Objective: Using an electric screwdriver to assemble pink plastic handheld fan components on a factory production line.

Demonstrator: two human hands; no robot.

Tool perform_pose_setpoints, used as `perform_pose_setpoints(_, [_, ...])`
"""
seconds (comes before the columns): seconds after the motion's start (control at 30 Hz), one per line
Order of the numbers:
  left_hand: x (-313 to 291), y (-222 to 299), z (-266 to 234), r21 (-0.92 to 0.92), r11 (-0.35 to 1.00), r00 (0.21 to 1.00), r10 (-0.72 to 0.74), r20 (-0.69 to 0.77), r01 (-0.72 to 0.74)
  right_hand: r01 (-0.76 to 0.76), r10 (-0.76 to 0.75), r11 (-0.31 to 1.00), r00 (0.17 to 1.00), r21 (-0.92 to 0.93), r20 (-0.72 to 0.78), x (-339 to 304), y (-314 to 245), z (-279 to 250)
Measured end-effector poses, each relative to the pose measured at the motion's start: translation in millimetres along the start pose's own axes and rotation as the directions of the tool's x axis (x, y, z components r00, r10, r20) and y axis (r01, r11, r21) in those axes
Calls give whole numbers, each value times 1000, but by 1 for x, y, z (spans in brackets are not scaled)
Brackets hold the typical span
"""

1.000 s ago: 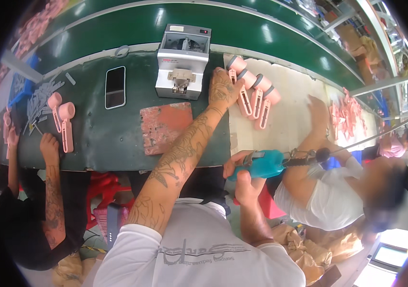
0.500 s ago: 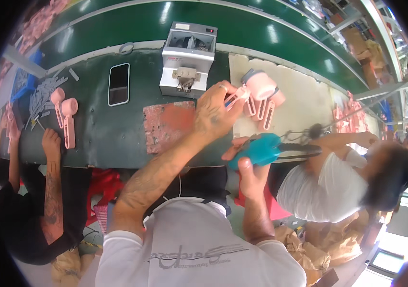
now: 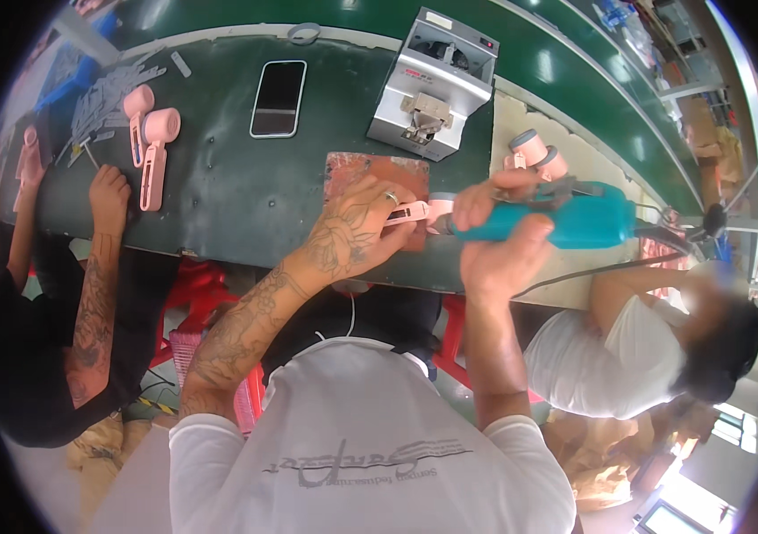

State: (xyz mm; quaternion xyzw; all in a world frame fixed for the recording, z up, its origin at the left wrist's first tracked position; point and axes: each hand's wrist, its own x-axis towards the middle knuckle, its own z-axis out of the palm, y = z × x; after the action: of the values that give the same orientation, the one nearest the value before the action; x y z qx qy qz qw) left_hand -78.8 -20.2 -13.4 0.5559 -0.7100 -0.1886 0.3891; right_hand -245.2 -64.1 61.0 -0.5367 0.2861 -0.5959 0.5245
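My left hand (image 3: 363, 224) is closed on a pink plastic part (image 3: 409, 214) with a slotted handle and a rounded head, holding it low over a worn reddish pad (image 3: 352, 167). My right hand (image 3: 505, 260) wraps around a teal electric screwdriver (image 3: 588, 221), which lies nearly level. Its front end points left and meets the head of the pink part; whether the bit touches a screw is hidden. Behind my hands stands a grey screw feeder (image 3: 437, 84). More pink parts (image 3: 528, 149) lie on pale sheeting to the right.
A phone (image 3: 278, 100) and a tape roll (image 3: 304, 34) lie on the dark green table (image 3: 219, 169). Two pink parts (image 3: 162, 129) and many grey strips (image 3: 112, 100) are at the left, near a co-worker's hand (image 3: 108, 191). Another co-worker (image 3: 606, 356) sits at right. The screwdriver's cord (image 3: 592, 276) trails right.
My left hand has brought a pink part from the pile at right onto the reddish pad. The screwdriver has swung level, its front now against that part. The whole view has shifted.
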Motion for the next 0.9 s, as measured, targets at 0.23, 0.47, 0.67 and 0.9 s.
perform_pose_setpoints(0.23, [-5, -6, 4, -22, 1000, 995, -5, -104, 3, 88, -84, 995, 994, -56, 64, -5, 34, 17])
perform_pose_setpoints(0.47, [-4, -8, 5, -15, 1000, 997, -17, -72, 16, 125, -126, 992, 991, -34, -43, -11, 58, 20])
perform_pose_setpoints(0.67, [-6, -11, 9, -9, 1000, 999, -29, -41, 28, 106, -94, 984, 992, 143, -90, -13, 60, 29])
perform_pose_setpoints(0.9, [-7, -10, 8, -38, 999, 997, -37, -71, 35, 27, -4, 983, 991, 179, -131, -15, 39, 17])
